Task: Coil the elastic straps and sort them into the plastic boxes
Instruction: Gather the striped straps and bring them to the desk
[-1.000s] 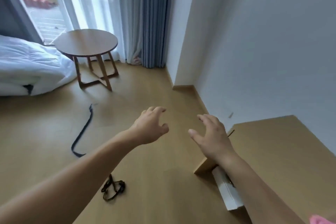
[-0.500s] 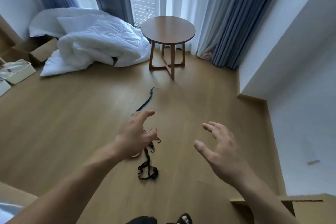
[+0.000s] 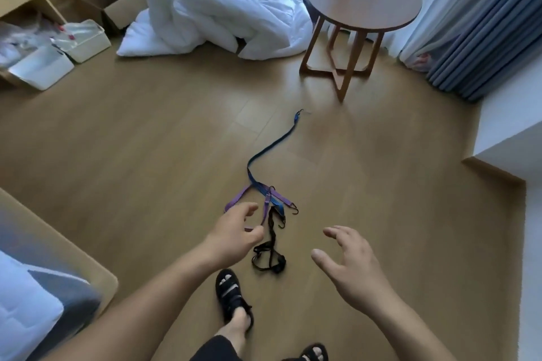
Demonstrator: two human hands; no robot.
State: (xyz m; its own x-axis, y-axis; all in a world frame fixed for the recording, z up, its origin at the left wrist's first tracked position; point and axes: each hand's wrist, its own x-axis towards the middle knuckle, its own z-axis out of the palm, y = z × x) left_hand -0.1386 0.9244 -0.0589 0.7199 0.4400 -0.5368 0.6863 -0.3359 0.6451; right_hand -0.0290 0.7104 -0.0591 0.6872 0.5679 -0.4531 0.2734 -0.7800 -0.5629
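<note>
On the wooden floor (image 3: 146,155), head view: a blue-and-purple flat elastic strap with metal hooks (image 3: 264,190) lies uncoiled. Its thin blue length runs away from the person, and its wider purple sections are bunched just ahead of the hands. A black elastic strap (image 3: 272,231) lies in a loose tangle touching the near end of the coloured strap, between the two hands.

The left hand (image 3: 234,236) hovers over a purple section. Its fingers (image 3: 249,209) are loosely curled with the thumb apart and pinch nothing. Contact with the strap cannot be determined.

The right hand (image 3: 349,267) is held to the right of the black strap, well apart from it. Its fingers (image 3: 337,233) are spread and hold nothing.

A foot in a black sandal (image 3: 231,293) stands just beside the black tangle.

Two translucent white plastic boxes (image 3: 88,42) stand at the far left, well apart from both straps, beside a crumpled white duvet (image 3: 220,9).
</note>
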